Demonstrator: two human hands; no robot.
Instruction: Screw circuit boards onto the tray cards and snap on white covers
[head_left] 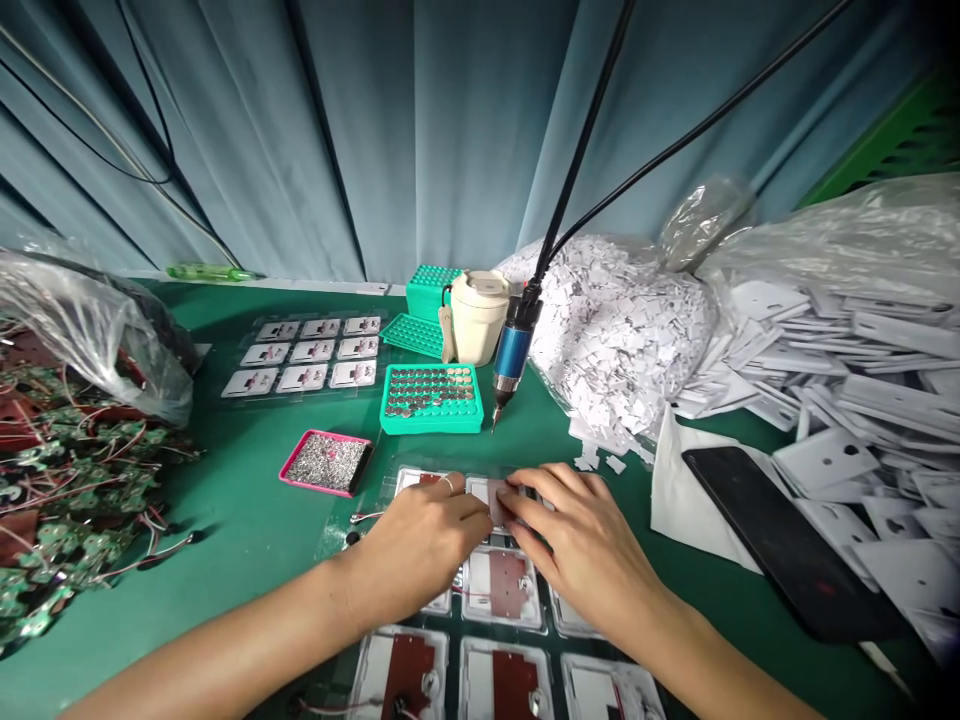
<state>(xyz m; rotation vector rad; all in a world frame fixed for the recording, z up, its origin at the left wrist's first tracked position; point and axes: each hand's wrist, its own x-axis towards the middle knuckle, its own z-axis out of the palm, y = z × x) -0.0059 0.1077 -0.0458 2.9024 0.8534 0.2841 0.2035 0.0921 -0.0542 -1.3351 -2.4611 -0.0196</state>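
My left hand and my right hand meet over a clear tray of white housings with red inserts, near the table's front edge. Both press their fingertips on one white housing in the tray's far row. The left hand wears a ring and its fingers curl down onto the part. The right hand's fingers bend onto the same part from the right. A blue electric screwdriver hangs tip down just beyond the hands, held by nobody.
A teal holder of small round parts, a pink tray of screws, a second tray of white housings and a cream cup lie beyond. Wired green boards pile at the left. White plastic pieces and a black phone fill the right.
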